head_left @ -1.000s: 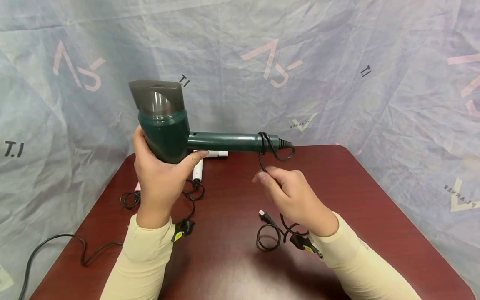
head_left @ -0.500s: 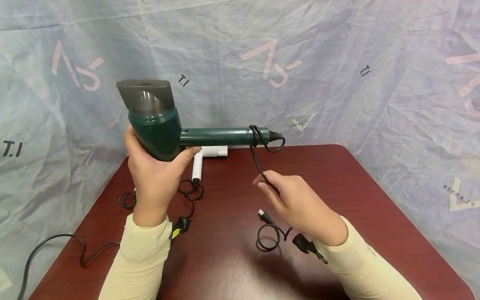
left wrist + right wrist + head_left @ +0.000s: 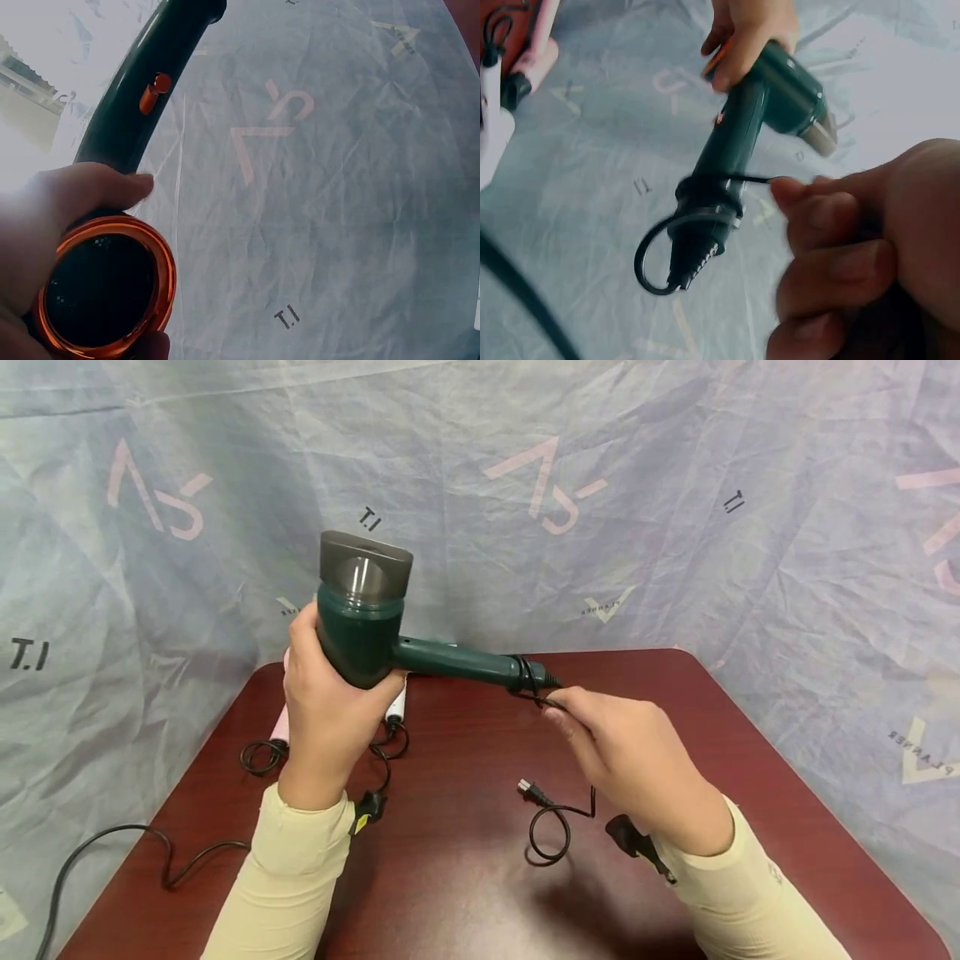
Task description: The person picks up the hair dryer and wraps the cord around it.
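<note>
A dark green hair dryer (image 3: 360, 639) with a smoky nozzle (image 3: 365, 567) is held up above the table, nozzle upward and handle pointing right. My left hand (image 3: 330, 710) grips its body from below; in the left wrist view the thumb lies by the handle, and an orange ring (image 3: 166, 277) rims the dryer's rear end. A black cord (image 3: 525, 672) loops round the handle's end. My right hand (image 3: 637, 752) pinches that cord close to the handle, and in the right wrist view its fingers are curled. The plug (image 3: 534, 792) hangs or lies below; I cannot tell which.
Behind the left hand stand a white hair dryer (image 3: 397, 703), mostly hidden, and a pink one (image 3: 281, 727), each with a black cord. Another black cord (image 3: 168, 868) runs off the left side of the dark red table (image 3: 465, 860). Grey printed sheeting (image 3: 465, 485) surrounds the table.
The hair dryer first shifts left, then swings right, its handle now tilting down to the right. My right hand has moved right and slightly up with the cord, and the plug end has shifted.
</note>
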A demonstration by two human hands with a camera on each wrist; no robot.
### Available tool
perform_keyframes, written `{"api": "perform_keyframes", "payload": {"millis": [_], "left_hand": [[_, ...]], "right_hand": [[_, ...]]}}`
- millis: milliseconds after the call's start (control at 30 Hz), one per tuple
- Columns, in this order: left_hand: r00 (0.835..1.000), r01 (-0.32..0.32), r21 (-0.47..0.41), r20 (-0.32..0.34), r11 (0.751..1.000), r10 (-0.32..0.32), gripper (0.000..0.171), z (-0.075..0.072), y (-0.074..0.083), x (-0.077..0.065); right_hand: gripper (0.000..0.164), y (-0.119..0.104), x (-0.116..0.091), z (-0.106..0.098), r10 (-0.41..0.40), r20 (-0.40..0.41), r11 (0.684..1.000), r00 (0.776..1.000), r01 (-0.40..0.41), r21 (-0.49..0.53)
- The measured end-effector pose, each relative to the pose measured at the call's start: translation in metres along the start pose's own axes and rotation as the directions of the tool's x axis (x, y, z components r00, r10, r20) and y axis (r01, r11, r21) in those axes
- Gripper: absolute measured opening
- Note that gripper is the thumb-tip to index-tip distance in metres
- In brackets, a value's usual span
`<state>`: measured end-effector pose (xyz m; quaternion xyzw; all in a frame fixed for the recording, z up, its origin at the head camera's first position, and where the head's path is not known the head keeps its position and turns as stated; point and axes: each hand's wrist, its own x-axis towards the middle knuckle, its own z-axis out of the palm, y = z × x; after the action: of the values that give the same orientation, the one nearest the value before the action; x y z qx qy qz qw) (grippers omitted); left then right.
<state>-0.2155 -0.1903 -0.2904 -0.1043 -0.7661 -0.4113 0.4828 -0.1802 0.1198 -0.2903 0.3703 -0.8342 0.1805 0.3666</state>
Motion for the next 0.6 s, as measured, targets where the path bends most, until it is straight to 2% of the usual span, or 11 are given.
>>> {"api": "perform_keyframes", "payload": {"millis": [133,267,467,533,600], "left_hand": [[0.999,-0.022,-0.009,0.049,1.0,0.023,0.089,-0.001,0.002,-0.001],[0.991,0.002,-0.06,0.131,0.998,0.006,0.093,-0.005,0.007,-0.002],[0.971,0.065,-0.165,0.239,0.984,-0.024,0.096,-0.015,0.026,-0.001],[0.964,0.09,-0.215,0.264,0.972,-0.031,0.095,-0.017,0.033,0.0],[0.958,0.125,-0.268,0.285,0.955,-0.045,0.095,-0.019,0.039,0.001]], "right_hand": [[0.009,0.008,0.002,-0.003,-0.041,-0.122,0.999,0.992,0.045,0.03],[0.01,0.015,0.003,-0.002,-0.075,-0.185,0.995,0.98,0.086,0.053],[0.023,0.021,0.006,-0.003,-0.065,-0.209,0.987,0.976,0.094,0.131],[0.02,0.023,0.007,-0.003,-0.049,-0.206,0.981,0.977,0.085,0.172],[0.01,0.024,0.007,-0.003,-0.035,-0.196,0.972,0.98,0.079,0.221]]}}
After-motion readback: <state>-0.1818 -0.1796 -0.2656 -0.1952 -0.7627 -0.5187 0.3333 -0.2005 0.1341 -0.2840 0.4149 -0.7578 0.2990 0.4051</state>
